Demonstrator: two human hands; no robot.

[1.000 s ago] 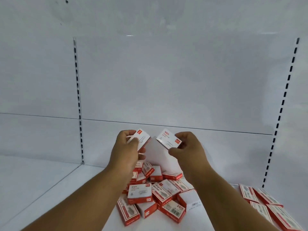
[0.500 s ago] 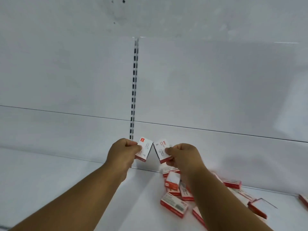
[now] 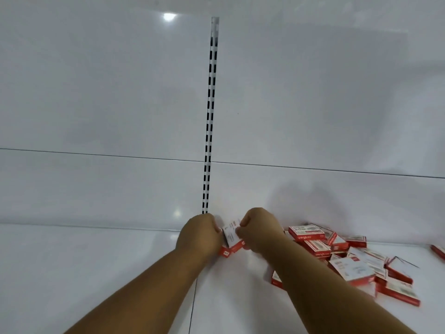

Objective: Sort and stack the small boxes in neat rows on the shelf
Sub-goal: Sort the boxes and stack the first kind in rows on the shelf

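Both my hands are low on the white shelf (image 3: 96, 273) at its back wall, just right of the slotted upright (image 3: 209, 131). My left hand (image 3: 199, 235) grips a small red-and-white box (image 3: 225, 252), mostly hidden behind the fist. My right hand (image 3: 261, 230) pinches a second small box (image 3: 231, 233), which stands tilted between the two hands and touches the first. Whether either box rests on the shelf I cannot tell. A loose pile of several red-and-white boxes (image 3: 349, 259) lies to the right.
One more box (image 3: 438, 251) shows at the far right edge. The back wall has a horizontal seam (image 3: 96, 155). A shelf joint line (image 3: 192, 307) runs toward me between my forearms. Bare white shelf stretches to the left.
Both hands have dropped from chest height to the shelf at the back wall and brought the two boxes together. The view has swung left, so the pile now lies to the right.
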